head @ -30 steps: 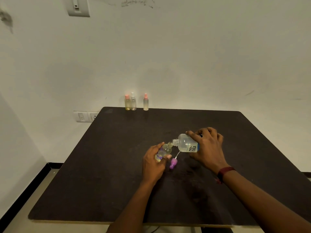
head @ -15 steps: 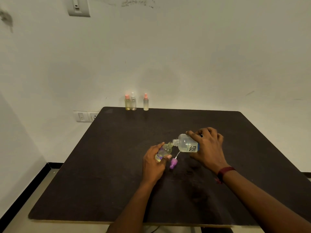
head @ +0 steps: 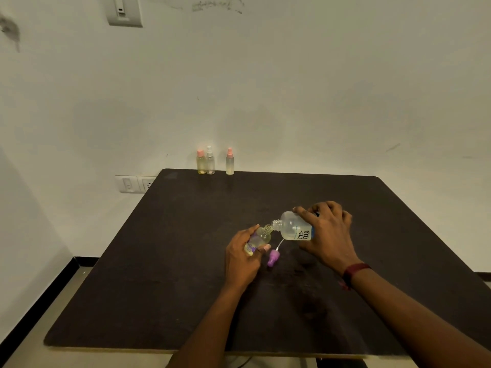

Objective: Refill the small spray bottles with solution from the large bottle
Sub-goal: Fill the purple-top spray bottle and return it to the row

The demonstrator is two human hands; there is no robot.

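The tabletop (head: 164,266) lies open at left; purple spray cap (head: 273,258) and far bottle row (head: 210,162) obstruct.

1. You worked in a plain indoor room, seemingly a home or a bare rented room rather than a lab or a shop.
2. Your worktop was a dark brown, matte, square table (head: 172,274) set against an off-white painted wall (head: 318,88).
3. That wall carried household fittings: a white plastic switch plate (head: 124,10) high up, and a white socket-and-switch panel (head: 135,184) just left of the table's far corner.
4. A grey smudge (head: 10,30) and faint scribbled marks (head: 218,5) stained the paint.
5. A black skirting strip (head: 39,304) edged the left wall above a pale beige floor (head: 24,357).
6. Three small clear plastic spray bottles with pink and white tops (head: 210,162) stood at the table's far edge.
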